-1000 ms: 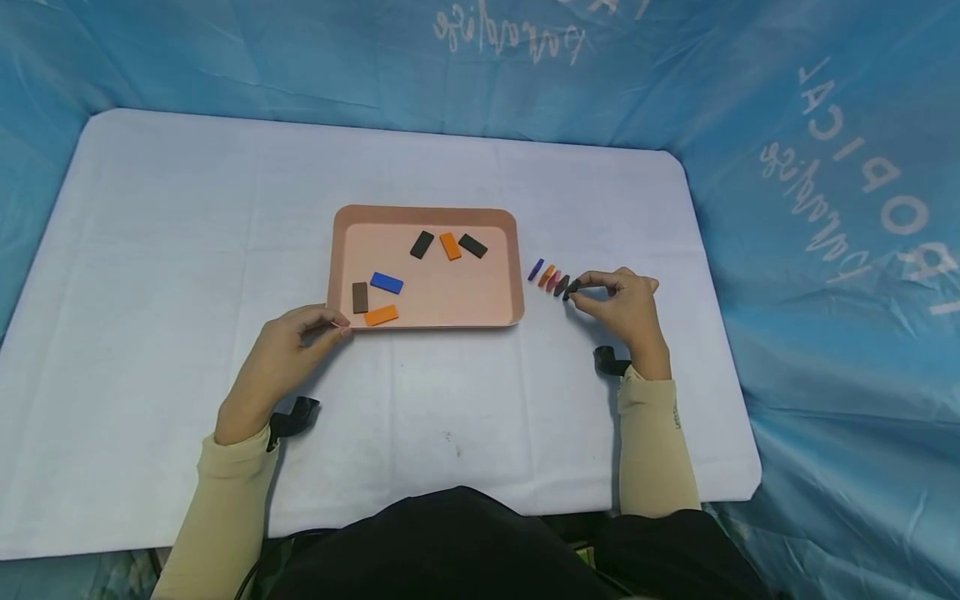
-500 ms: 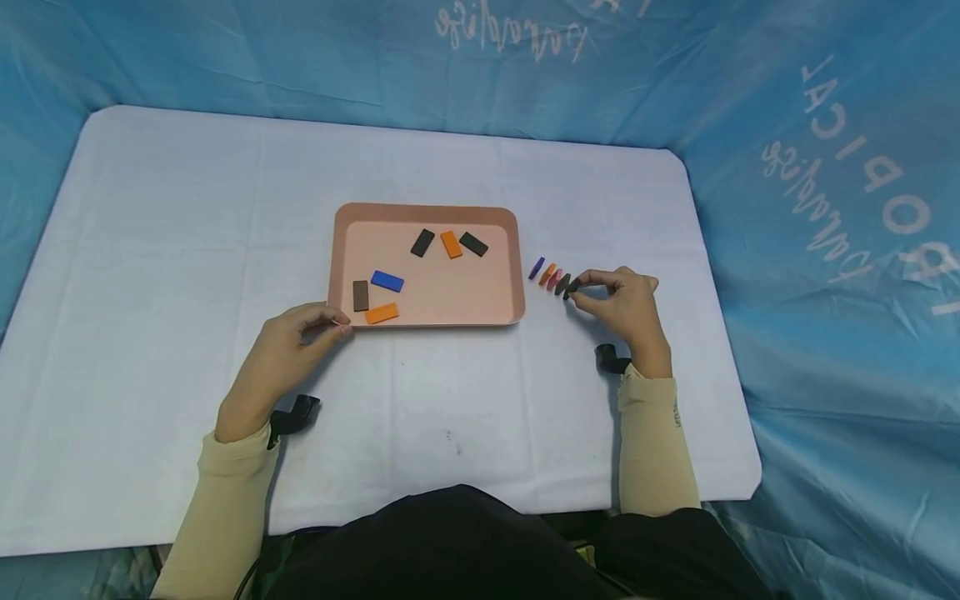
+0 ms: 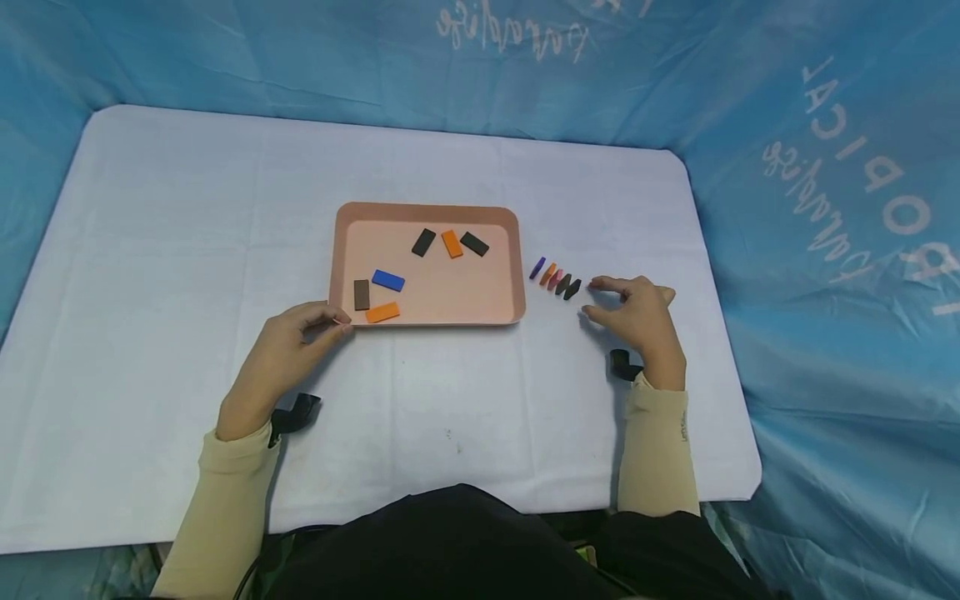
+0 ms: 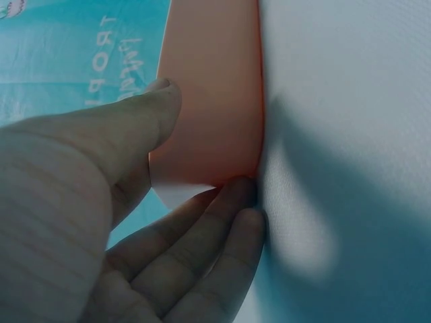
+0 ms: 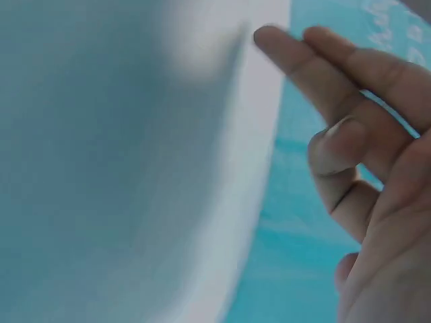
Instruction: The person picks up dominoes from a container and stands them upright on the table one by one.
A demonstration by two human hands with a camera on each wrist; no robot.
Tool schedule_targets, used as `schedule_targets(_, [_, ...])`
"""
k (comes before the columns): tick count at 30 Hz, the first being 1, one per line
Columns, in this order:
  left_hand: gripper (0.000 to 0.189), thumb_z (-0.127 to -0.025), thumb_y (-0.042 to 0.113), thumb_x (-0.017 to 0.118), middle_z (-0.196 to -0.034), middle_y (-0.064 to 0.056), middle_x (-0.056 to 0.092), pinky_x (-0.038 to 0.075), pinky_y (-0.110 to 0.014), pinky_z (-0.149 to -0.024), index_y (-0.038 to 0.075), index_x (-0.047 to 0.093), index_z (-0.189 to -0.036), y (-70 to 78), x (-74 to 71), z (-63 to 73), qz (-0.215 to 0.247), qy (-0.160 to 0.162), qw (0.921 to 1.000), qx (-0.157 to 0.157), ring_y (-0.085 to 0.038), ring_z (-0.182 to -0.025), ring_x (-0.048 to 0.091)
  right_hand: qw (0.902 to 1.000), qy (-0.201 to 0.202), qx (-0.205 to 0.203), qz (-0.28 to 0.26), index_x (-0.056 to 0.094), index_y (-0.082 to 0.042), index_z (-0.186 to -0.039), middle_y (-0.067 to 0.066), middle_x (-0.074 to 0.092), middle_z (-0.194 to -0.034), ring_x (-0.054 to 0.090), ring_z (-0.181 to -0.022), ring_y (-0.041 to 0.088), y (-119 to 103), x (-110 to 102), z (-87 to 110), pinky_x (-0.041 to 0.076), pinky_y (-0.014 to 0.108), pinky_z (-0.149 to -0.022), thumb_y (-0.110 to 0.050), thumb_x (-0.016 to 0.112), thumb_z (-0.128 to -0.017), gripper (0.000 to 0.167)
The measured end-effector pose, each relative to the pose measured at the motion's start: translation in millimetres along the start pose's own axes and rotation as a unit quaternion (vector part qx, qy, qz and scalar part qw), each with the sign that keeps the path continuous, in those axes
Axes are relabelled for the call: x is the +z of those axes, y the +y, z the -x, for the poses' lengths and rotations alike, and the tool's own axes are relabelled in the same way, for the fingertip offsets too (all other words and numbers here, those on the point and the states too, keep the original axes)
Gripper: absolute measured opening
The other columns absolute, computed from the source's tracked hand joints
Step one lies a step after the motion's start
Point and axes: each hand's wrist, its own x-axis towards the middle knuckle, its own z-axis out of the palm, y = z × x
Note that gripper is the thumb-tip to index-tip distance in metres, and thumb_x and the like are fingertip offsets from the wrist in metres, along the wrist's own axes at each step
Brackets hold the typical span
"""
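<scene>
At the near left corner of a shallow pink tray (image 3: 427,323), my left hand (image 3: 288,358) holds the rim. In the left wrist view its thumb lies against the tray wall (image 4: 209,101), and its fingertips are at the bottom corner. Several domino-like blocks stand on edge in a slanting row right of the tray, including a blue-purple block (image 3: 537,267), an orange block (image 3: 548,273) and a dark block (image 3: 572,289) at the near end. Just right of that end, my right hand (image 3: 637,317) holds nothing, thumb and forefinger apart.
Inside the tray several blocks lie flat: a blue block (image 3: 387,280), a brown block (image 3: 362,295), orange and dark ones. A white cloth (image 3: 450,417) covers the table. Blue printed curtains (image 3: 825,275) hang behind and at the right.
My right hand has let go of the dark block at the row's near end and drawn back to the right, its fingers spread. The left hand stays at the tray corner.
</scene>
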Motion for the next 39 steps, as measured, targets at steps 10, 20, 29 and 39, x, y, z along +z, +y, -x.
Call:
schedule_targets(10, [0.019, -0.098, 0.030, 0.068, -0.115, -0.009, 0.070, 0.049, -0.056, -0.100, 0.013, 0.070, -0.106, 1.6, -0.2, -0.4, -0.003, -0.005, 1.0000, -0.006, -0.032, -0.115, 0.062, 0.9907, 0.107, -0.081, 0.019, 0.078, -0.012, -0.109, 0.010, 0.076, -0.105, 0.051, -0.092, 0.028, -32.8, -22.3, 15.6, 0.017, 0.055, -0.089, -0.023, 0.078, -0.087, 0.025])
schedule_targets(20, [0.018, -0.099, 0.028, 0.067, -0.116, -0.011, 0.070, 0.048, -0.057, -0.099, 0.011, 0.070, -0.107, 0.5, 0.3, -1.5, -0.010, -0.004, 0.9999, -0.002, -0.033, -0.114, 0.062, 0.9845, 0.120, -0.124, 0.031, 0.079, -0.012, -0.106, 0.010, 0.077, -0.103, 0.052, -0.093, 0.026, -61.1, -26.9, 5.6, 0.017, 0.057, -0.090, -0.021, 0.078, -0.086, 0.022])
schedule_targets(29, [0.018, -0.099, 0.027, 0.067, -0.116, -0.011, 0.070, 0.050, -0.055, -0.097, 0.011, 0.070, -0.106, -0.2, 0.3, 0.7, -0.004, 0.001, 1.0000, 0.002, -0.033, -0.112, 0.063, 0.9819, 0.097, -0.159, 0.032, 0.079, -0.013, -0.104, 0.007, 0.077, -0.098, 0.048, -0.090, 0.024, -85.7, -17.8, -4.0, 0.017, 0.058, -0.089, -0.022, 0.080, -0.084, 0.022])
schedule_targets(39, [0.019, -0.099, 0.028, 0.067, -0.116, -0.011, 0.070, 0.049, -0.056, -0.099, 0.011, 0.070, -0.107, 2.0, -0.9, 0.1, -0.002, -0.003, 1.0000, 0.002, -0.033, -0.114, 0.063, 0.9783, 0.031, -0.194, 0.065, 0.080, -0.014, -0.100, 0.004, 0.075, -0.086, 0.048, -0.084, 0.023, -122.9, 2.4, -27.9, 0.018, 0.053, -0.082, -0.027, 0.076, -0.087, 0.019])
